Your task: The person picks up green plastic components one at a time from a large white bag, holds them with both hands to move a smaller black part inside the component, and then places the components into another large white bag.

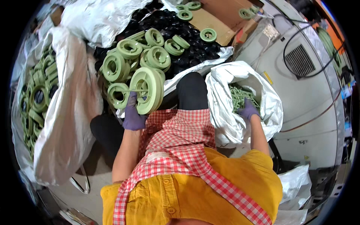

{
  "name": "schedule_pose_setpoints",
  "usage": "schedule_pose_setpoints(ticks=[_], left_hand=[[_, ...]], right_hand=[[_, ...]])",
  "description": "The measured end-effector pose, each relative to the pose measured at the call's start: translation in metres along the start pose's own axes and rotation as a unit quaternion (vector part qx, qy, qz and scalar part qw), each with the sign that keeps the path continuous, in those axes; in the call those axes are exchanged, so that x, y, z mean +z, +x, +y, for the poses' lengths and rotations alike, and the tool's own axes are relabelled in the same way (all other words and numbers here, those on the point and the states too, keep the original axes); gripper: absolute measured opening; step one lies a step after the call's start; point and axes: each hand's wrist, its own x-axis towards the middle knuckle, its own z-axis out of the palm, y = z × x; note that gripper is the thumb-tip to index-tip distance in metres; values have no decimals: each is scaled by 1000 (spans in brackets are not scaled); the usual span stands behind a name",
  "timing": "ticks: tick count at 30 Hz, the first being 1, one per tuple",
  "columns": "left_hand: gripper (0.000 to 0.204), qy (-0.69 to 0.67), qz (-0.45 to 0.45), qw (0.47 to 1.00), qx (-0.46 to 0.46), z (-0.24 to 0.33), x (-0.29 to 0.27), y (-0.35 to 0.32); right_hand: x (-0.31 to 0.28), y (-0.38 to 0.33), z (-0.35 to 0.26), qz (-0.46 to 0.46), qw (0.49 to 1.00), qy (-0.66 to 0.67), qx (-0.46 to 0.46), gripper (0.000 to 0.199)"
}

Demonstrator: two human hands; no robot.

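My left hand (134, 115), in a purple glove, is closed on a large pale green plastic spool (141, 84) with a round centre opening, tilted above my lap. A thin green stick (127, 90) lies across the front of that spool. Behind it are heaped several smaller green plastic rings (129, 48). My right hand (249, 110), also gloved in purple, reaches into a white sack (272, 112) at my right. Its fingers look apart and touch a pile of small thin green plastic sticks (240, 95); some fingertips are hidden among them.
Shiny black round parts (195, 52) fill a sack in front of me. At left, a tall white woven sack (65, 123) holds more green rings. A brown cardboard box (221, 15) lies at the back. A grey machine cabinet (311, 97) with a black cable stands at right.
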Motion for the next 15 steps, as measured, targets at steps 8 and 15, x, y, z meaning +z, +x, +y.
schedule_pose_setpoints(ticks=[8,15], left_hand=[[41,-44,-10,997,57,6,-2,-4],[41,-8,29,992,123,16,7,-11]], right_hand=[[-59,33,3,81,993,48,75,74],[-30,23,21,11,995,-34,88,53]])
